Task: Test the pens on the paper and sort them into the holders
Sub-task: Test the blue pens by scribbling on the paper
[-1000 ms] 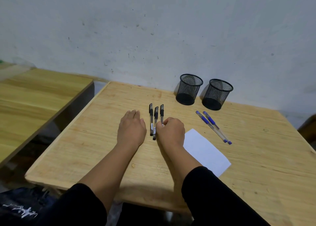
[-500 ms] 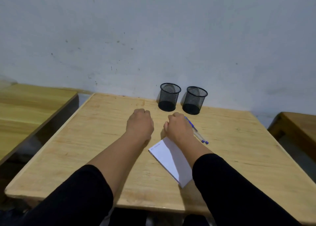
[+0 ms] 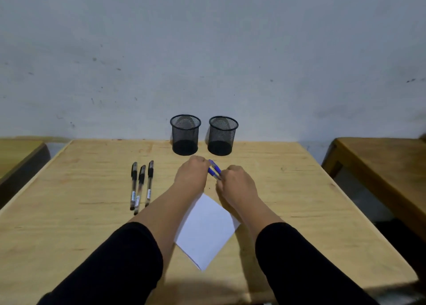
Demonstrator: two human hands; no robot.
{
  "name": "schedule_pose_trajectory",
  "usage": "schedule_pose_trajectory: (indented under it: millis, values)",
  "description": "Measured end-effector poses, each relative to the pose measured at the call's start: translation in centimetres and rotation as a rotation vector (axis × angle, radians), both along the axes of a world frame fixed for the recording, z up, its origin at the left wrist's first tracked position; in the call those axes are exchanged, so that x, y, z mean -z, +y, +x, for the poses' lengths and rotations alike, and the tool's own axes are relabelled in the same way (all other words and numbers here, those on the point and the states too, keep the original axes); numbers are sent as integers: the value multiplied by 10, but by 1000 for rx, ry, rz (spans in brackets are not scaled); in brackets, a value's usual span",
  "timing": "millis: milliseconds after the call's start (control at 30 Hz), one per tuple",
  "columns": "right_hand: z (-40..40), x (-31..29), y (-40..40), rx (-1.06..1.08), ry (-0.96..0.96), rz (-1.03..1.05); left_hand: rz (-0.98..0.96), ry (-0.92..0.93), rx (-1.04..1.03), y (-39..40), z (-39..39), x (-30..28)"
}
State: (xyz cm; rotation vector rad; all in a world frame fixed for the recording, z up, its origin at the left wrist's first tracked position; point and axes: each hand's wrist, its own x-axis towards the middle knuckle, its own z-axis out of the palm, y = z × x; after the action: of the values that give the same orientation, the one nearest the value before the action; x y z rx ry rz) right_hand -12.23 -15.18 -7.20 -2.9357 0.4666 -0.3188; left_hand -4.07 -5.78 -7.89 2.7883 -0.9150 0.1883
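Two black mesh holders stand at the table's far edge, the left holder (image 3: 185, 134) and the right holder (image 3: 222, 135). Three black pens (image 3: 140, 185) lie side by side left of my arms. A white sheet of paper (image 3: 205, 229) lies between my forearms. My left hand (image 3: 192, 175) and my right hand (image 3: 235, 183) meet over the blue pens (image 3: 214, 169), fingers curled round them; only the blue capped ends show between the hands.
The wooden table (image 3: 288, 189) runs to a grey wall behind the holders. Another wooden table (image 3: 380, 161) stands to the right across a gap, and a third (image 3: 18, 152) to the left.
Both hands left the black pens and moved right to the blue pens, which they now grip. The camera view swung right and level.
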Motion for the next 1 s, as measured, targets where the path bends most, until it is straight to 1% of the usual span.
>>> schedule_pose_trajectory:
  millis: [200, 367, 433, 500, 567, 633, 700, 767, 867, 1000]
  values:
    - [7, 7, -7, -97, -51, -29, -89, 10, 24, -1, 16, 10]
    - [12, 12, -9, -97, -110, -5, -179, 40, 31, 3, 21, 16]
    - [12, 11, -9, -88, -138, 44, -222, 76, 15, 7, 21, 16]
    - [12, 6, -10, -55, -169, 162, -280, 115, 17, 13, 20, 13]
    - [12, -3, -11, -21, -216, 337, -359, 126, 34, 22, 18, 7]
    - [9, -14, -11, 9, -253, 572, -417, 117, 56, 30, 16, -2]
    - [3, -25, -7, 39, -291, 851, -455, 124, 61, 38, 12, -11]
    - [-4, -33, -1, 57, -312, 1056, -512, 137, 59, 44, 6, -18]
    - [-9, -36, 7, 83, -296, 1206, -599, 157, 23, 56, -3, -24]
    - [-13, -30, 21, 106, -284, 1448, -648, 183, -19, 73, -15, -28]
